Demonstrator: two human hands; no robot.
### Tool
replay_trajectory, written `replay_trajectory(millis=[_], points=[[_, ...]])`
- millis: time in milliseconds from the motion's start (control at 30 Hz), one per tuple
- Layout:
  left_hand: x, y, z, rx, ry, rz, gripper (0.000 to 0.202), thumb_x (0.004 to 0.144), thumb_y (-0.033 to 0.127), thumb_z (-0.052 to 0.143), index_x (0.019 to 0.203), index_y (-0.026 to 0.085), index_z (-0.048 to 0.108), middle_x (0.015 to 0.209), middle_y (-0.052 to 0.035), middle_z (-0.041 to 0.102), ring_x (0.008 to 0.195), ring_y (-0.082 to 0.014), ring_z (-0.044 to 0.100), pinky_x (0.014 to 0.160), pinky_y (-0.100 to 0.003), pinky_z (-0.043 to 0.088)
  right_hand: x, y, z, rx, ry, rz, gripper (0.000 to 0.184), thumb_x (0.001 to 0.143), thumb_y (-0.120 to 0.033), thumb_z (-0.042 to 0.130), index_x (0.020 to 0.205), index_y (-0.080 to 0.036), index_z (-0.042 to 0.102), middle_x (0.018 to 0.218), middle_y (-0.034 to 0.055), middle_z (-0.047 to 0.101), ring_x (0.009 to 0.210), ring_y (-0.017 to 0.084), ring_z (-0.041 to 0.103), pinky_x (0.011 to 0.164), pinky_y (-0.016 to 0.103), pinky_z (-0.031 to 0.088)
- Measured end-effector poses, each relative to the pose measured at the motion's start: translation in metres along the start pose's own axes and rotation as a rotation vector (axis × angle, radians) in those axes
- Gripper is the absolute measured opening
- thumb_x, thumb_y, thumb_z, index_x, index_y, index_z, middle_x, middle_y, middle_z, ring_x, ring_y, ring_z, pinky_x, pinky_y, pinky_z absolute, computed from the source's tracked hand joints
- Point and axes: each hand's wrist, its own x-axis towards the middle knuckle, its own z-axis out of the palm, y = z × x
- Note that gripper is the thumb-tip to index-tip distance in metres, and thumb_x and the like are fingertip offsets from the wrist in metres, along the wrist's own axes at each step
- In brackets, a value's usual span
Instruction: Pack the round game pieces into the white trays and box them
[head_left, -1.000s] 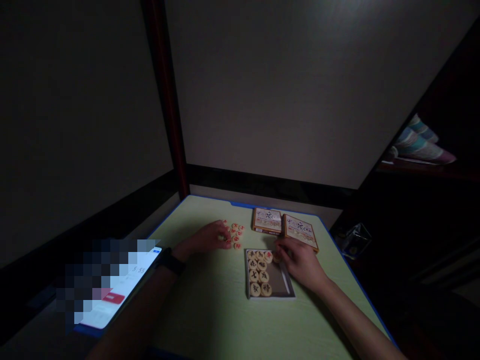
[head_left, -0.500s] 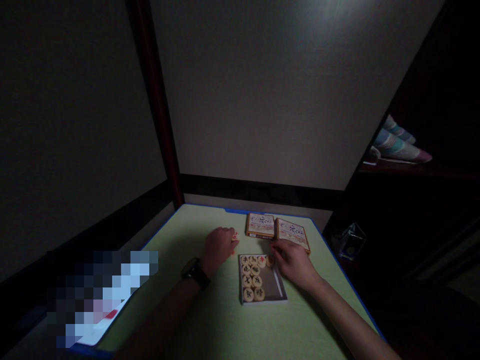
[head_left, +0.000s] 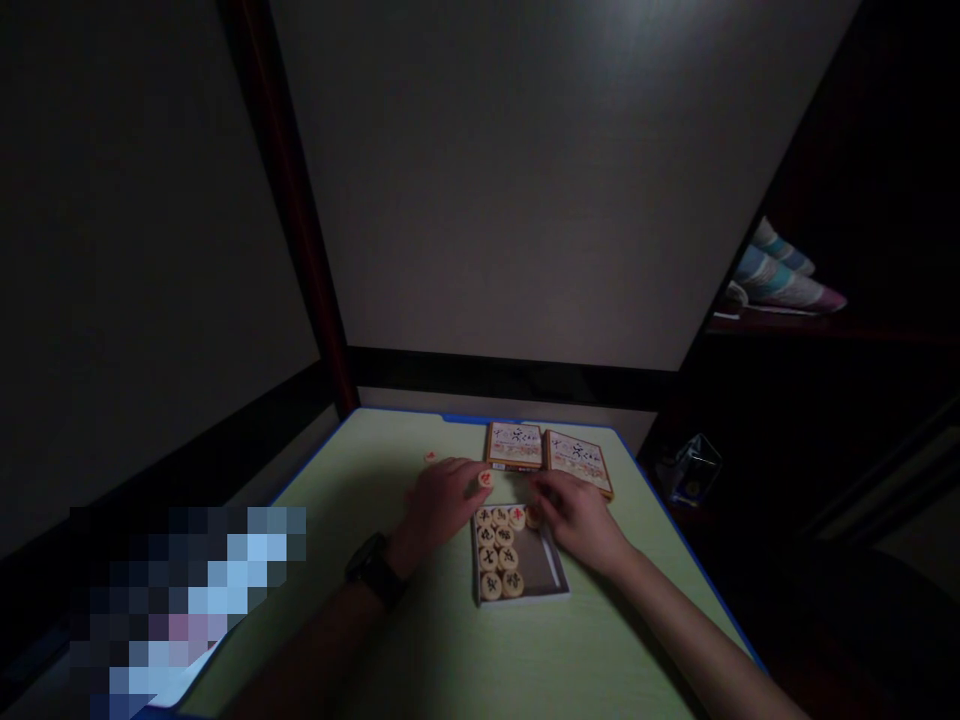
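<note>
My left hand (head_left: pixel 448 497), with a dark watch on its wrist, holds a round wooden Chinese chess piece (head_left: pixel 486 480) with a red character at its fingertips. It hovers just beyond the far left corner of a shallow box (head_left: pixel 541 568). Inside, black-marked pieces (head_left: pixel 508 558) fill the two left columns. One red-marked piece (head_left: pixel 517 517) lies in the far row, and another piece (head_left: pixel 532 517) at that row's right end is partly covered by my right hand (head_left: pixel 574 510). My right fingers are closed together over the box's far right corner; anything between them is hidden.
Two printed boxes or lids (head_left: pixel 515 446) (head_left: pixel 577 461) lie behind the open box on the green table (head_left: pixel 420 640). Another red-marked piece (head_left: pixel 430 457) rests beyond my left hand. Walls stand behind and left; a shiny package (head_left: pixel 691 470) is off the right edge.
My left hand has moved right, toward the box, and a red-marked piece now shows at its fingertips. My right hand stays at the box's far right corner. The view has shifted slightly.
</note>
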Motion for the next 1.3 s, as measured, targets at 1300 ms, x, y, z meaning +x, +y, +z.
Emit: replay_trajectory(millis=[1300], points=[[-0.003,0.03,0.011,-1.09,-0.183,-0.364,0.032,0.06,0.019,0.082,0.088,0.014,0.069,0.091,-0.0085,0.077,0.086,-0.0218,0.074,0.084,-0.033,0.06,-0.006,-0.019,0.004,0.049,0.105,-0.259,0.017,0.091,-0.012,0.051,0.101,-0.022,0.058,0.096,0.0081,0.07,0.088,0.02,0.067,0.077,0.032,0.057]])
